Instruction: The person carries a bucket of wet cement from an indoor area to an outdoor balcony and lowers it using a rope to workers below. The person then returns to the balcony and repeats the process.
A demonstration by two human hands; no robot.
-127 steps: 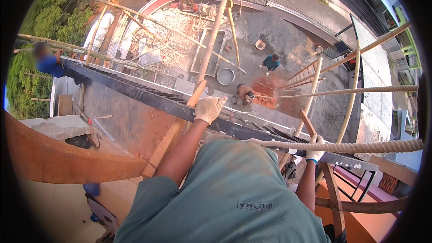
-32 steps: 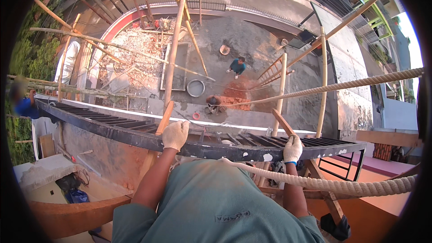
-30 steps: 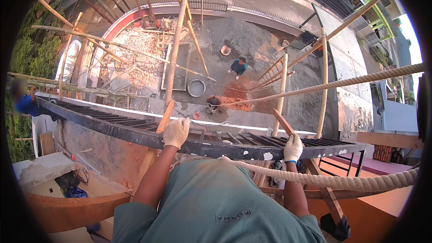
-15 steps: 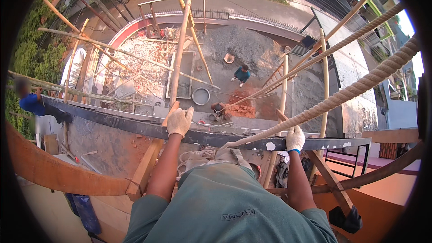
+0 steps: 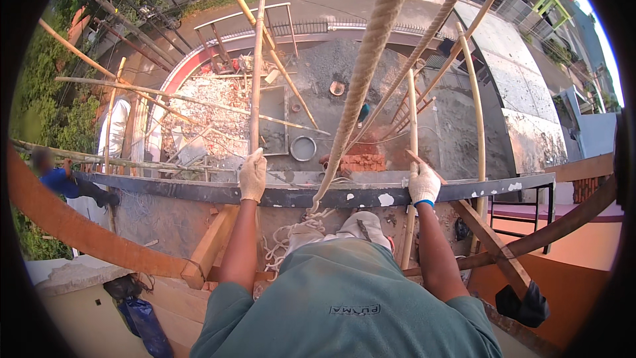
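Observation:
My left hand (image 5: 252,177), in a pale work glove, is closed around an upright bamboo pole (image 5: 258,79) where it meets the long black beam (image 5: 318,195). Gripping the beam's upper edge is my gloved right hand (image 5: 424,183), close beside a second bamboo pole (image 5: 412,119). Between my hands a thick twisted rope (image 5: 361,86) slants down past the beam. Its loose lower loops (image 5: 288,240) lie near my legs. Both arms reach forward, and the fingers' far sides are hidden.
Far below is a yard with a round tub (image 5: 303,148), stacked red bricks (image 5: 363,162) and a gravel heap (image 5: 331,66). A co-worker in blue (image 5: 58,182) is at the beam's left end. Timber braces (image 5: 212,242) flank me, with more ropes and bamboo around.
My view has shifted. The rope swung from the right to nearly upright between my hands. My left hand moved from beside the bamboo pole onto it; my right hand stays on the beam.

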